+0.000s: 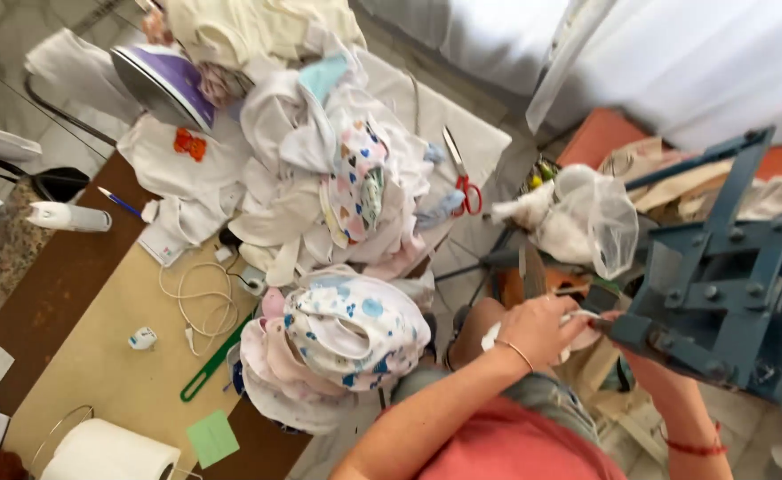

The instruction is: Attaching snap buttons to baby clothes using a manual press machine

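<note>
White cloth, a small piece [578, 317], is sitting pinched between my two hands right at the lower jaw of the blue metal press [729, 284]. My left hand [538, 327], wearing a thin bracelet, is closing its fingers on the near edge of that piece. My right hand [618, 327] is reaching in from below, mostly hidden behind the press frame, so I cannot tell how its fingers are lying; a red cord is showing on that wrist. Both hands are working close together, almost touching.

Just above them a clear plastic bag [591, 218] stuffed with pale scraps is hanging beside the press. Moving left, I am looking at a rounded stack of printed baby bibs [347, 333] resting on the edge of the table [107, 356], with a green plastic strip [218, 360] and a coiled white cable [200, 298] near it. Farther back a big heap of white and patterned fabric [320, 169] is covering the table, with red-handled scissors [462, 173] lying on its right side and a purple iron [164, 84] standing at its left. A roll of white paper [111, 452] is sitting at the near corner.
</note>
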